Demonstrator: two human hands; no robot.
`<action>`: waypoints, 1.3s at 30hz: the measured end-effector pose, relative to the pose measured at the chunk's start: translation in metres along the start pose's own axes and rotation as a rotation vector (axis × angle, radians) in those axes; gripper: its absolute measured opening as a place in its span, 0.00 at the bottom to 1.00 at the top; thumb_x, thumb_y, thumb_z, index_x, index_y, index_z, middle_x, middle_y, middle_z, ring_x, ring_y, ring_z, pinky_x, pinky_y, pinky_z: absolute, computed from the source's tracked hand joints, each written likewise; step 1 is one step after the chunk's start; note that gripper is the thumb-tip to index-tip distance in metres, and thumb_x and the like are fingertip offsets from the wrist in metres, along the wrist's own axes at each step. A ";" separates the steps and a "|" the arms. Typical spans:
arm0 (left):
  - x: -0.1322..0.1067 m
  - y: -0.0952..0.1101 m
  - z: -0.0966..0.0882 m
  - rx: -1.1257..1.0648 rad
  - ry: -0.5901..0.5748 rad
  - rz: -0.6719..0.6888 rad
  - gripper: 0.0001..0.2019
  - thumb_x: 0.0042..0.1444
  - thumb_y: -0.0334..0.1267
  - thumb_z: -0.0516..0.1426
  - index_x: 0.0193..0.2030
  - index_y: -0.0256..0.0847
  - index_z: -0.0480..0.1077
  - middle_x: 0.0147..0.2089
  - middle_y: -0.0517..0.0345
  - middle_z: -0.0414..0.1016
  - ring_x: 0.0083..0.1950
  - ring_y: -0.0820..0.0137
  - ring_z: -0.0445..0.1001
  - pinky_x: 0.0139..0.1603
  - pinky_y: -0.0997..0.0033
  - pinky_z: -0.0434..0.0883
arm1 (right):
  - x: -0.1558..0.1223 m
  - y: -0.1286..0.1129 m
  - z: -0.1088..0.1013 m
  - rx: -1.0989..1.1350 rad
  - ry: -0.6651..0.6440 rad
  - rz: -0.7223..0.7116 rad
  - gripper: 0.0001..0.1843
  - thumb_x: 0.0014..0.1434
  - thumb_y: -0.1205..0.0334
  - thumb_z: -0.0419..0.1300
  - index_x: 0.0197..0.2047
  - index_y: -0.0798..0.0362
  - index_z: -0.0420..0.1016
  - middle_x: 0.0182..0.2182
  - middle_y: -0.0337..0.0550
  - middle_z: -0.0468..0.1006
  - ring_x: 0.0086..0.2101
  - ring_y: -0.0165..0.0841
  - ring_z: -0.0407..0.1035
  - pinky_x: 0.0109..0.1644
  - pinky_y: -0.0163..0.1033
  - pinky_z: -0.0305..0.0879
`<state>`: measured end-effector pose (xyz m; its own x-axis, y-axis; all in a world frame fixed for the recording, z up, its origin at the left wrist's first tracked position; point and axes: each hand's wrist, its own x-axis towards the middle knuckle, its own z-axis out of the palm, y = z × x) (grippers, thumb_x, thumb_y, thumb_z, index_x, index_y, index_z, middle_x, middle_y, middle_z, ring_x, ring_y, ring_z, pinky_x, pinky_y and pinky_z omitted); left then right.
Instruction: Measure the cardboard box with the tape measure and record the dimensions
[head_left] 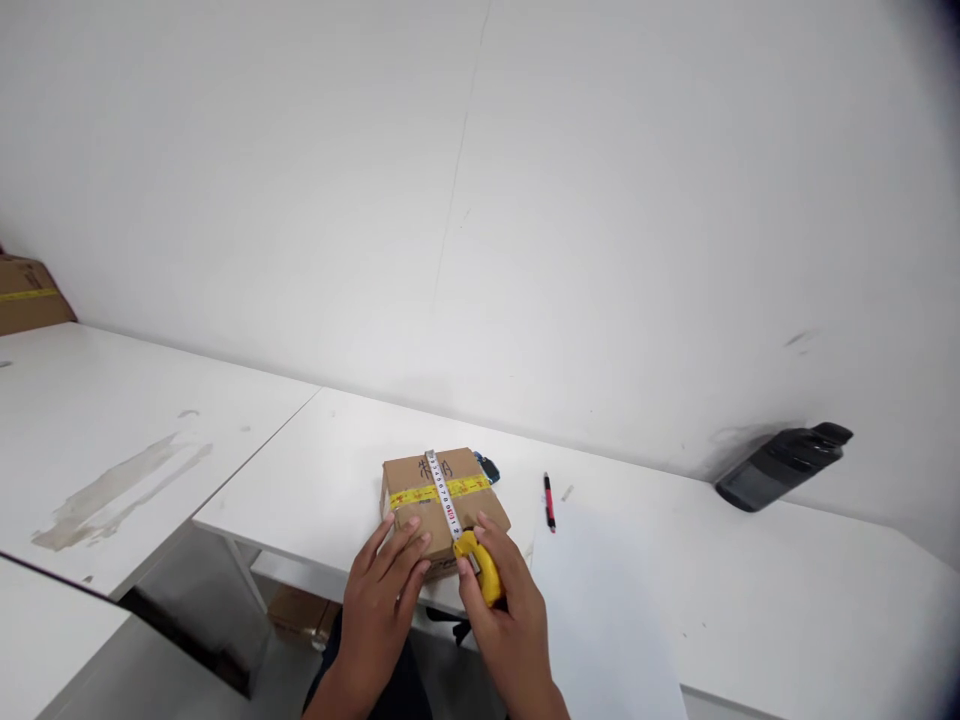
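White wall (600, 200) behind white desk (787, 610). L hand (379, 600) lies w/ fingers spread on box (429, 510) just ahead; R hand (514, 615) grips yellow tape measure (489, 570) at box's near edge. Blade (442, 488) is out across top, long axis pointing away from R hand, slightly L. Pen (550, 503) lies untouched, fwd-right of R hand; no writing visible on paper (600, 610).

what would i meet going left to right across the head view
Taped carton at the left edge → left hand → yellow tape-measure case → red-and-black pen → tilted dark bottle. The small cardboard box overlaps the hand and case, so it is left out.
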<state>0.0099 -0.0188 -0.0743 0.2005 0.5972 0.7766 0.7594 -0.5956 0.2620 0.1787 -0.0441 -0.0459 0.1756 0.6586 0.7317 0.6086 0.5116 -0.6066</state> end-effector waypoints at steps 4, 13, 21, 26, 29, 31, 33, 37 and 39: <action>-0.003 -0.004 0.000 -0.049 0.003 -0.035 0.17 0.63 0.35 0.55 0.58 0.50 0.69 0.61 0.61 0.72 0.67 0.64 0.63 0.60 0.58 0.72 | -0.004 -0.001 -0.005 0.042 0.113 0.158 0.20 0.61 0.60 0.60 0.56 0.49 0.71 0.58 0.51 0.72 0.56 0.44 0.69 0.52 0.48 0.73; -0.059 -0.068 -0.014 -0.380 0.153 -0.438 0.18 0.64 0.43 0.53 0.59 0.48 0.66 0.66 0.51 0.66 0.65 0.58 0.66 0.60 0.54 0.72 | -0.003 0.008 -0.012 0.346 0.477 0.545 0.35 0.56 0.47 0.64 0.62 0.50 0.60 0.56 0.55 0.68 0.39 0.38 0.74 0.35 0.41 0.74; -0.093 -0.112 -0.006 -0.278 -0.047 -0.644 0.25 0.64 0.55 0.44 0.56 0.40 0.66 0.54 0.46 0.74 0.58 0.57 0.72 0.57 0.48 0.71 | -0.004 0.004 -0.014 0.400 0.219 0.711 0.37 0.59 0.42 0.60 0.66 0.48 0.60 0.49 0.48 0.75 0.35 0.36 0.74 0.41 0.43 0.74; -0.089 -0.100 -0.003 -0.109 -0.210 -0.413 0.21 0.65 0.48 0.46 0.60 0.47 0.68 0.62 0.51 0.69 0.69 0.56 0.58 0.65 0.43 0.62 | -0.011 0.002 -0.007 0.372 0.136 0.641 0.32 0.59 0.43 0.60 0.63 0.47 0.66 0.56 0.50 0.71 0.47 0.42 0.73 0.47 0.44 0.73; -0.094 -0.087 0.000 0.053 -0.334 -0.285 0.20 0.64 0.46 0.49 0.62 0.57 0.67 0.66 0.56 0.66 0.71 0.51 0.54 0.66 0.31 0.51 | -0.014 0.003 -0.003 0.296 0.140 0.510 0.28 0.60 0.46 0.60 0.60 0.46 0.68 0.58 0.49 0.69 0.54 0.44 0.68 0.52 0.47 0.71; -0.098 -0.076 0.004 0.155 -0.368 -0.200 0.22 0.63 0.46 0.51 0.64 0.61 0.63 0.70 0.57 0.60 0.72 0.48 0.52 0.64 0.25 0.45 | -0.014 0.004 -0.002 0.234 0.184 0.407 0.25 0.60 0.48 0.61 0.59 0.46 0.69 0.58 0.50 0.68 0.57 0.45 0.64 0.55 0.49 0.69; -0.101 -0.066 0.008 0.209 -0.362 -0.093 0.25 0.61 0.48 0.54 0.66 0.62 0.61 0.72 0.55 0.56 0.72 0.46 0.51 0.64 0.25 0.43 | -0.015 0.006 -0.002 0.185 0.228 0.331 0.24 0.60 0.50 0.61 0.58 0.46 0.70 0.57 0.51 0.68 0.57 0.45 0.64 0.54 0.50 0.69; -0.094 -0.061 0.010 0.255 -0.244 -0.008 0.20 0.60 0.44 0.55 0.60 0.59 0.69 0.68 0.55 0.63 0.70 0.51 0.58 0.68 0.34 0.39 | -0.011 0.012 -0.006 0.151 0.218 0.277 0.24 0.62 0.52 0.60 0.59 0.48 0.68 0.50 0.52 0.70 0.49 0.42 0.69 0.46 0.47 0.74; -0.085 -0.065 0.011 0.249 -0.176 -0.058 0.15 0.61 0.41 0.54 0.53 0.55 0.74 0.64 0.56 0.69 0.67 0.54 0.62 0.69 0.38 0.40 | -0.005 0.013 -0.008 0.134 0.200 0.253 0.25 0.61 0.52 0.60 0.60 0.48 0.68 0.48 0.52 0.72 0.46 0.42 0.71 0.44 0.46 0.74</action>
<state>-0.0500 -0.0251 -0.1638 0.2395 0.7233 0.6477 0.8967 -0.4206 0.1381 0.1920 -0.0450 -0.0546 0.4636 0.6595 0.5917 0.4223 0.4226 -0.8019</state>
